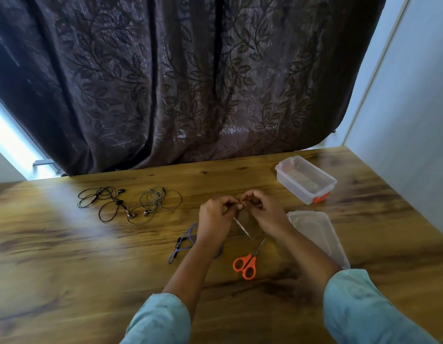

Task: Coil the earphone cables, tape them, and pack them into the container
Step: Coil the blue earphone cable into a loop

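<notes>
My left hand (pixel 215 219) and my right hand (pixel 262 209) meet fingertip to fingertip above the table. Together they pinch what looks like a clear strip of tape (pixel 241 227), whose pale edge slants down towards the scissors. A blue earphone cable (pixel 184 240) lies on the wood, partly hidden under my left wrist. A black earphone cable (pixel 101 201) and a grey earphone cable (pixel 157 202) lie loosely tangled at the back left. The clear container (pixel 314 192) with an orange latch stands open at the back right.
Orange-handled scissors (pixel 245 265) lie just in front of my hands. The container's clear lid (pixel 319 234) lies flat beside my right forearm. A dark curtain hangs behind the wooden table (pixel 91 269), and a wall runs along its right side.
</notes>
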